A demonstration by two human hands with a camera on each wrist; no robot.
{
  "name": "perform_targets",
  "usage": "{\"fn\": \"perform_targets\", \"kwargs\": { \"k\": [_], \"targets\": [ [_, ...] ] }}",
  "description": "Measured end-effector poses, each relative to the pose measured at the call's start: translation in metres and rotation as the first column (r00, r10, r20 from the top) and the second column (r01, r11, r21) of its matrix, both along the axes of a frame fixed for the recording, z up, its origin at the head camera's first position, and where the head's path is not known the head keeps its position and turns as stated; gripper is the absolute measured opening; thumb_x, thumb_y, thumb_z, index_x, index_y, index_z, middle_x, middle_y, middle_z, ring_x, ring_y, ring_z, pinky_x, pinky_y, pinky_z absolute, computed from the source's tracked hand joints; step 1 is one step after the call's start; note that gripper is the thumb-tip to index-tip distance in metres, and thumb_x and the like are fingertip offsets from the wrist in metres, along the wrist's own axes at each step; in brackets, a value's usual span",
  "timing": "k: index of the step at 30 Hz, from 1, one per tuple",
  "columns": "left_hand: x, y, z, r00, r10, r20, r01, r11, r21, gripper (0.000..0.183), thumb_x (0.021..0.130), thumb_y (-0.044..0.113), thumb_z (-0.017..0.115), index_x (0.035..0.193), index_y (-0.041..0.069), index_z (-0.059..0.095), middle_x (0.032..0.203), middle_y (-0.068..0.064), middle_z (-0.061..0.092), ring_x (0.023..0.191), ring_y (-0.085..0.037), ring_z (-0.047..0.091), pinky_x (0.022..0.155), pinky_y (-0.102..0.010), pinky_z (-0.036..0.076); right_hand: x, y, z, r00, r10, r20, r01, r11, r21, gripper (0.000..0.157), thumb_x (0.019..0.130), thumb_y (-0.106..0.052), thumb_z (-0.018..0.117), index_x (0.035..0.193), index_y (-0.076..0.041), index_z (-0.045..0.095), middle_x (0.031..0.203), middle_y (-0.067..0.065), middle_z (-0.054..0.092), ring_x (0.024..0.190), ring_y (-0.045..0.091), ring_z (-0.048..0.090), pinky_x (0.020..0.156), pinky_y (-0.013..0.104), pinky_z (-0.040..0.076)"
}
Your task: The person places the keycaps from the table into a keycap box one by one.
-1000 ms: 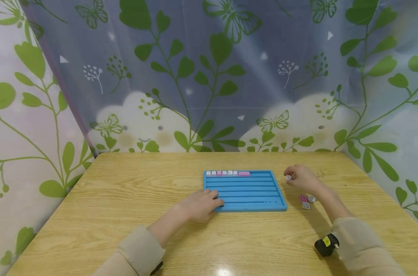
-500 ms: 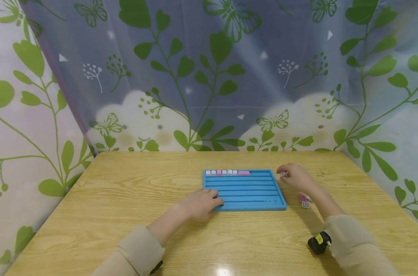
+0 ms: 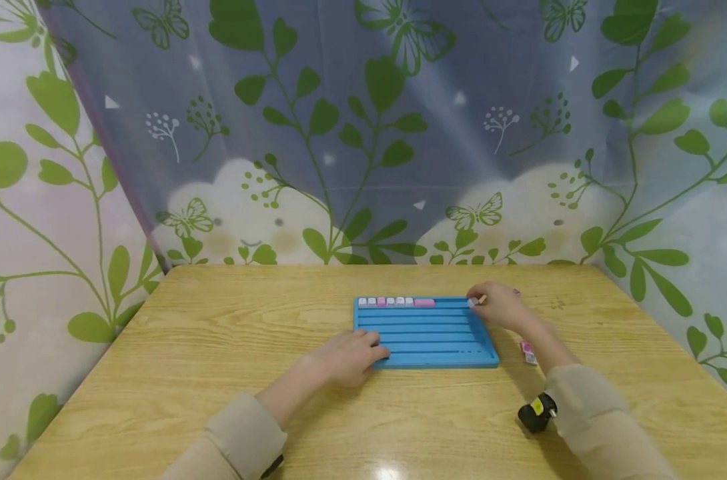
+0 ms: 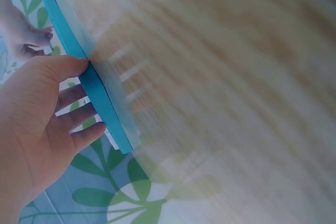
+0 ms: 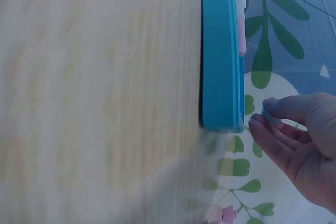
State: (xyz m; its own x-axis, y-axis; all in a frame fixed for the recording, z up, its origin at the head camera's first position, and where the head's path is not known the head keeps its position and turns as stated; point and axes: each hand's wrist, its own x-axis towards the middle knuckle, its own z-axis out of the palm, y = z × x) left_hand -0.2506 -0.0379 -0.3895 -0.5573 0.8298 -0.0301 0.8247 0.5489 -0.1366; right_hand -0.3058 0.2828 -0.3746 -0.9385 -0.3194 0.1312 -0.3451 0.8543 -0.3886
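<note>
While the left hand (image 3: 351, 353) rests over the near left corner of the blue tray (image 3: 426, 337), its fingers loosely spread and its thumb touching the near edge, the right hand (image 3: 506, 309) pinches a small white key cap (image 3: 473, 303) between thumb and fingertips at the far right corner. Whether that piece touches the tray cannot be told. The tray lies flat on the wooden table (image 3: 249, 320). Along its farthest groove, starting at the left end, sit two white caps (image 3: 367, 302), a pink cap (image 3: 381, 302), three more white caps (image 3: 400, 301) and a long pink key (image 3: 424, 303). Right of the tray, beside the right forearm, a loose pink piece (image 3: 527, 347) lies next to a whitish piece (image 3: 530, 358). Behind the table hangs a leaf-patterned cloth (image 3: 363, 133), and a black device (image 3: 537, 412) with a yellow label sits at the right sleeve (image 3: 597, 407).
</note>
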Motion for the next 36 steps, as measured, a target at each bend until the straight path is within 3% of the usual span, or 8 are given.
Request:
{"fn": "perform_targets", "kwargs": {
  "k": [11,21,31,36],
  "targets": [
    [0.002,0.0,0.001,1.0,-0.005,0.005,0.005,1.0,-0.001,0.031,0.093,0.02,0.055,0.125,0.019,0.056,0.1,0.001,0.05,0.084,-0.013,0.044,0.077,-0.026,0.043,-0.01,-0.015,-0.002,0.997,-0.039,0.069,0.045,0.995,-0.094,0.024,0.087,-0.006,0.062,0.107,0.008,0.059,0.1,0.02,0.058,0.062,0.015,0.058,0.057,0.029,0.049],
    [0.001,0.0,0.002,1.0,-0.008,0.001,0.008,1.0,0.011,0.032,0.093,0.019,0.056,0.125,0.018,0.056,0.1,0.0,0.05,0.084,-0.013,0.045,0.076,-0.026,0.043,-0.022,-0.025,-0.003,0.998,0.018,-0.055,-0.02,0.999,-0.029,0.019,0.083,-0.004,0.066,0.099,0.005,0.064,0.093,0.017,0.063,0.085,0.03,0.059,0.072,0.042,0.049],
    [0.0,0.0,0.0,1.0,0.009,0.004,-0.009,1.0,0.008,0.03,0.093,0.021,0.056,0.122,0.02,0.057,0.099,0.001,0.05,0.084,-0.013,0.045,0.075,-0.025,0.042,-0.031,-0.032,-0.006,0.99,0.1,-0.1,-0.091,0.992,0.089,0.016,0.08,-0.003,0.069,0.093,0.005,0.066,0.086,0.013,0.061,0.081,0.029,0.058,0.071,0.041,0.048],
    [0.0,0.0,0.0,1.0,0.015,0.011,-0.015,1.0,0.012,0.03,0.093,0.02,0.056,0.122,0.02,0.057,0.099,0.001,0.05,0.084,-0.013,0.045,0.076,-0.025,0.042,-0.034,-0.036,-0.006,0.992,0.1,-0.084,-0.089,0.989,0.119,0.013,0.079,-0.003,0.069,0.091,0.003,0.065,0.08,0.009,0.059,0.075,0.024,0.054,0.068,0.039,0.046]
  ]
}}
